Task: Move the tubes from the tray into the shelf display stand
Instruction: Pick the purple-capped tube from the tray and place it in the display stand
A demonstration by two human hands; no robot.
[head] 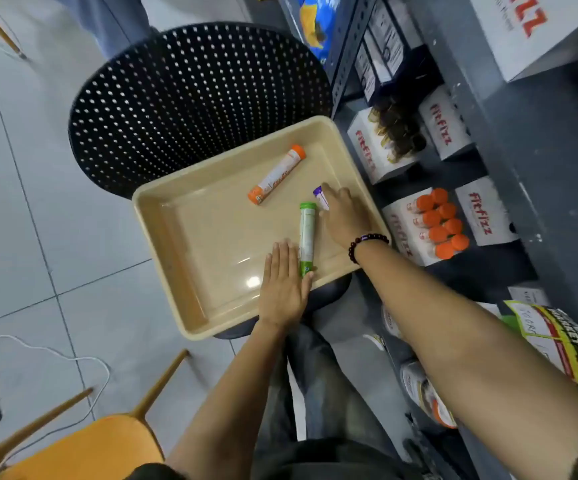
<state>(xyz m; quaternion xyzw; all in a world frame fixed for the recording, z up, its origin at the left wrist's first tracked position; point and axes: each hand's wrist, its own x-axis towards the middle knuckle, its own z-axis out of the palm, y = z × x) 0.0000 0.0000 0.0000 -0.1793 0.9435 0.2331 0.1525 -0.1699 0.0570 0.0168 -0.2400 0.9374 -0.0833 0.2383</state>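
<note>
A beige tray (183, 258) sits on a black perforated chair (176, 98). In it lie an orange tube (277, 174), a green tube (306, 237) and a purple tube (321, 197). The left hand (285, 282) lies flat and open, its thumb against the green tube. The right hand (344, 216) covers the purple tube; its grip seems loose, though I cannot tell. Orange-capped tubes (441, 223) fill a white display box (398, 226) on the shelf to the right.

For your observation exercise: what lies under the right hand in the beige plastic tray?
A purple-capped tube pokes out beneath the right hand; its remaining body is covered.
</note>
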